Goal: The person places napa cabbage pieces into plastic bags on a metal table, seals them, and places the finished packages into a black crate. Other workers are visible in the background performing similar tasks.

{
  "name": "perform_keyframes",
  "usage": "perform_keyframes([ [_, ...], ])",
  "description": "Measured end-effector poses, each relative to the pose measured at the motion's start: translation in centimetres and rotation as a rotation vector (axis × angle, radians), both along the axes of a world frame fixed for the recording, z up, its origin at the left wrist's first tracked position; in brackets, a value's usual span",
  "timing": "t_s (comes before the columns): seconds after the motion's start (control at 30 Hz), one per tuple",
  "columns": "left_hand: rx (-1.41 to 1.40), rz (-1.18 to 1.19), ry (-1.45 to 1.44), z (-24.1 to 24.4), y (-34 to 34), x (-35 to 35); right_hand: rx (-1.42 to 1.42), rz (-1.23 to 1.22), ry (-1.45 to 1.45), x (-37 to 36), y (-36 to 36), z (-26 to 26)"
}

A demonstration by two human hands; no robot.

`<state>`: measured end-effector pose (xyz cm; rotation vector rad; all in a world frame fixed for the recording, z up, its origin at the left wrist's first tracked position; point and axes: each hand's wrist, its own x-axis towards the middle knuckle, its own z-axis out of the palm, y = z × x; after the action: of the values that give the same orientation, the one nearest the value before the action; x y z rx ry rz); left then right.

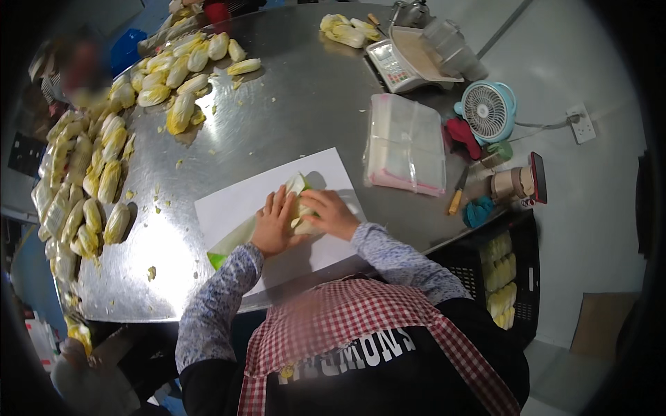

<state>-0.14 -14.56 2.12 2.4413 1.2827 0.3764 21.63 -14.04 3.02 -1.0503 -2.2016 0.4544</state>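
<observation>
A pale cabbage head in a clear plastic bag with green print (297, 184) lies under both hands on a white board (322, 171). My left hand (274, 223) rests across it with fingers stretched forward, holding the wrapping. From the other side, my right hand (330, 212) grips it with bent fingers. The loose end of the bag (231, 244) spreads leftward under my left hand, showing a bright green patch at its corner. My fingers hide much of the cabbage.
Many napa cabbages (177, 70) line the metal table's (291, 93) left and far sides. To the right are a stack of plastic bags (406, 145), a scale (398, 67), a fan (484, 110) and a knife (457, 195). A black crate (528, 291) holds cabbages. Another person works at far left.
</observation>
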Motion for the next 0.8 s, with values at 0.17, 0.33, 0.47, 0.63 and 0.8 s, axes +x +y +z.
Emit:
perform_keyframes([
  [0.17, 0.099, 0.111, 0.016, 0.6, -2.2, 1.6, -0.191, -0.614, 0.282, 15.8, 2.8, 1.7],
  [0.33, 0.17, 0.152, 0.002, 0.1, -3.5, 2.5, -0.166, -0.571, -0.087, 29.9, 3.3, -1.6],
  [0.47, 0.19, 0.112, 0.039, -0.3, -3.6, 2.0, -0.177, -0.467, -0.144, 29.6, 4.4, -2.5],
  [0.63, 0.231, 0.106, 0.031, -0.4, -4.0, 2.1, -0.314, -0.369, -0.218, 30.8, 6.3, -1.6],
  [0.8, 0.243, 0.126, 0.065, -0.6, -4.0, 2.6, -0.344, -0.193, -0.569, 38.8, 5.3, -1.4],
])
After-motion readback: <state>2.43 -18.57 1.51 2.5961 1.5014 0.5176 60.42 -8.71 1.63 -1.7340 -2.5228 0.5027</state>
